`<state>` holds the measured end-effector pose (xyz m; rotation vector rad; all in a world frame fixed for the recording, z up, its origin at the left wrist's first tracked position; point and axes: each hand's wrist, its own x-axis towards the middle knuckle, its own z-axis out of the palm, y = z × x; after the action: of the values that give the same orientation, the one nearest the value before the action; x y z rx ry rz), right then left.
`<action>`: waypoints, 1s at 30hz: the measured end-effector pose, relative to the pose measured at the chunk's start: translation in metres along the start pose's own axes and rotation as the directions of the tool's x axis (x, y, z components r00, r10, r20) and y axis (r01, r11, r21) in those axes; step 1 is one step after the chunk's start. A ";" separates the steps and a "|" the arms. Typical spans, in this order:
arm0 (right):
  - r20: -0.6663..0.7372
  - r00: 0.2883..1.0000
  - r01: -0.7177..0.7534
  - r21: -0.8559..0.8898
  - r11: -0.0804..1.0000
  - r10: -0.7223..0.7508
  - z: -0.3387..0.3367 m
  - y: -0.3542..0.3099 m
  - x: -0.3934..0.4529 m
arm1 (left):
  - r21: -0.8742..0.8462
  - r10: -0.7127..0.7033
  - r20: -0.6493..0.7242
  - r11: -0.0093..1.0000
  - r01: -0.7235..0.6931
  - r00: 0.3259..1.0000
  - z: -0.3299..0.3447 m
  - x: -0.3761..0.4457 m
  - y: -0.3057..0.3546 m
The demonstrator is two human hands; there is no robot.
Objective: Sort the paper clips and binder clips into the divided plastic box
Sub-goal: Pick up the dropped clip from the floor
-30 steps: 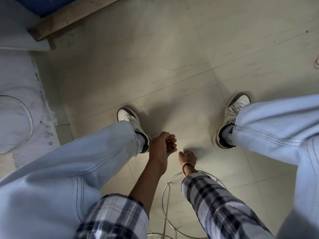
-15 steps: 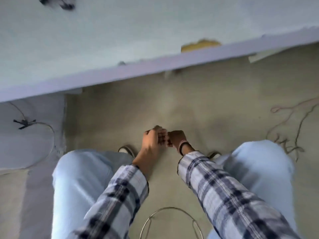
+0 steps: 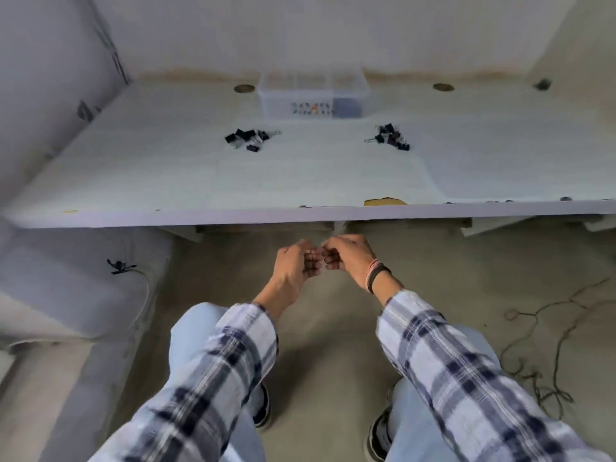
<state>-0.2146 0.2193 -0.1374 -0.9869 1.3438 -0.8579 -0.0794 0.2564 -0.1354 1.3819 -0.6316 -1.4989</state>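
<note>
Clear plastic box (image 3: 313, 95), rectangular and divided, sits at the far edge of the smooth pale counter (image 3: 166, 181). Black binder clips lie in a left pile (image 3: 248, 139) and a right pile (image 3: 390, 137). Below the counter's front edge, left hand (image 3: 295, 266) and right hand (image 3: 346, 258) meet, fingers curled; whether they hold anything is unclear.

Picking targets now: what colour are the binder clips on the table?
Black binder clips, head view.

Plaid sleeves (image 3: 213, 371), pale jeans (image 3: 186, 331), wristbands (image 3: 375, 273)
</note>
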 end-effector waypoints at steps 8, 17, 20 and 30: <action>0.036 0.990 0.135 -0.035 0.990 -0.134 0.007 -0.062 -0.079 | -0.016 0.151 0.086 0.988 -0.151 0.985 -0.016 -0.069 0.059; 0.048 0.917 0.383 0.166 0.909 -0.396 -0.011 -0.178 -0.102 | -0.040 0.348 0.143 0.937 -0.346 0.927 -0.008 -0.084 0.172; -0.004 0.904 0.422 0.173 0.890 -0.427 -0.024 -0.211 -0.077 | -0.046 0.386 0.157 0.922 -0.384 0.909 0.001 -0.068 0.205; -0.258 0.893 0.374 -0.035 0.927 -0.370 -0.050 -0.272 0.101 | 0.012 0.367 0.128 0.929 -0.371 0.922 0.038 0.061 0.262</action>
<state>-0.2434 0.0217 0.0790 -1.1724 1.3841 -1.3256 -0.0299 0.0887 0.0725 1.1245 -0.9455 -1.2771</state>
